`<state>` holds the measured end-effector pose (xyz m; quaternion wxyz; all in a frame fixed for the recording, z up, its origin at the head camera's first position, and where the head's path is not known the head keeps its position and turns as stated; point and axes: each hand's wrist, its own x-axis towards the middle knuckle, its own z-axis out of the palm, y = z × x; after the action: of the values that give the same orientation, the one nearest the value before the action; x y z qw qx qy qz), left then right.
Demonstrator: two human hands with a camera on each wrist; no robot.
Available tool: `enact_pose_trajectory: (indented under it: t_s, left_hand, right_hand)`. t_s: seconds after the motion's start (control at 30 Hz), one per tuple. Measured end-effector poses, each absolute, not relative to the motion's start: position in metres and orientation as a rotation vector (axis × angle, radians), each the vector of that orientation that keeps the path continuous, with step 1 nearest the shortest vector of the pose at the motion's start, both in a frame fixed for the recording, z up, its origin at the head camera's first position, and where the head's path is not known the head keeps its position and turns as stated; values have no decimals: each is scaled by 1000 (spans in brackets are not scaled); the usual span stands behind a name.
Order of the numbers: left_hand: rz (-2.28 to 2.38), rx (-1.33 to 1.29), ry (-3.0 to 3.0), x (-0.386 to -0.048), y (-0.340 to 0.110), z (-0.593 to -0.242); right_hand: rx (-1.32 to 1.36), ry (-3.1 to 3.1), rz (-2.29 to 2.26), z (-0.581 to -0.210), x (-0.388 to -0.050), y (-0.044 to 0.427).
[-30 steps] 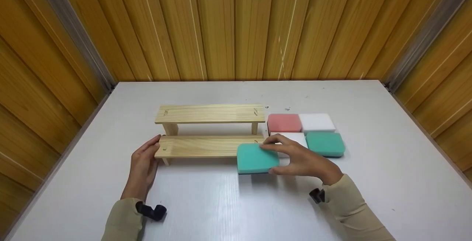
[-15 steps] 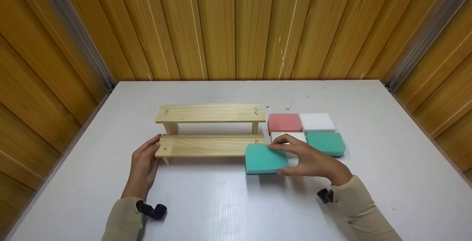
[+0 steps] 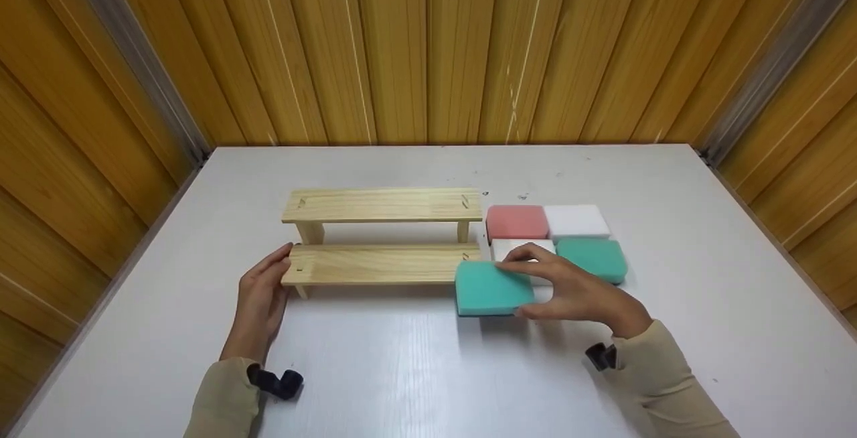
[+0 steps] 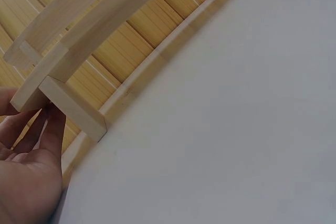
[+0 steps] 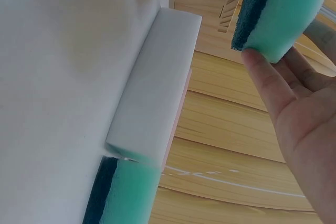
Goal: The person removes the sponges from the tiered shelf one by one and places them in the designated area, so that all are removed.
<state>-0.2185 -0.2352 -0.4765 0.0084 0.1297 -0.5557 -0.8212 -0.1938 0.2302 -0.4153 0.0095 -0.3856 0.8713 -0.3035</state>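
Observation:
My right hand (image 3: pixel 569 290) pinches a green sponge (image 3: pixel 494 289) by its right end, between thumb and fingers. In the right wrist view that sponge (image 5: pixel 289 14) shows a dark scouring layer and is up off the table. It is just in front of the right end of a two-step wooden rack (image 3: pixel 375 265). At the rack's lower left end my left hand (image 3: pixel 261 301) grips the board. The left wrist view shows the fingers (image 4: pixel 51 129) under the board (image 4: pixel 47 72), beside its leg; only part of the thumb is visible.
Right of the rack lie a pink sponge (image 3: pixel 517 222), a white block (image 3: pixel 577 222), another green sponge (image 3: pixel 592 260) and a second white block (image 3: pixel 509 248), partly hidden by my right hand. Wood-patterned panels (image 3: pixel 428 49) rise behind the white table (image 3: pixel 375 371).
My right hand has moved to the right with the green sponge, from in front of the lower board toward its right end. The left hand stays on the rack.

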Motion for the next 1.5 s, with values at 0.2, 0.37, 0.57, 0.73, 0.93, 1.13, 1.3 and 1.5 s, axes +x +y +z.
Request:
enact_pose_trajectory:
  t_s: [0.2, 0.37, 0.57, 0.73, 0.93, 1.13, 1.3, 1.5]
  left_hand:
    - [-2557, 404, -1749, -217, -236, -476]
    - [-2552, 399, -1747, -217, -236, -477]
    - [-2541, 393, -1757, -217, -236, -476]
    - [-2543, 400, -1767, -216, -236, -475]
    - [-2543, 406, -1763, -216, -235, -475]
    - [-2548, 417, -1760, -216, -236, -475]
    - [-2551, 421, -1760, -215, -237, -475]
    - [-2560, 407, -1747, -214, -237, -475]
  right_hand:
    - [-1232, 2728, -952, -417, -193, 235]
    - [-1237, 2715, -974, -417, -192, 238]
    - [-1196, 2722, -966, -416, -190, 242]
    - [-1185, 2737, -942, -416, -189, 246]
    - [-1105, 2749, -918, -414, -186, 250]
    - [-1050, 2739, -922, -414, -186, 253]
    - [-1010, 2740, -901, -413, -186, 257]
    - [-1001, 2754, -890, -412, -184, 262]
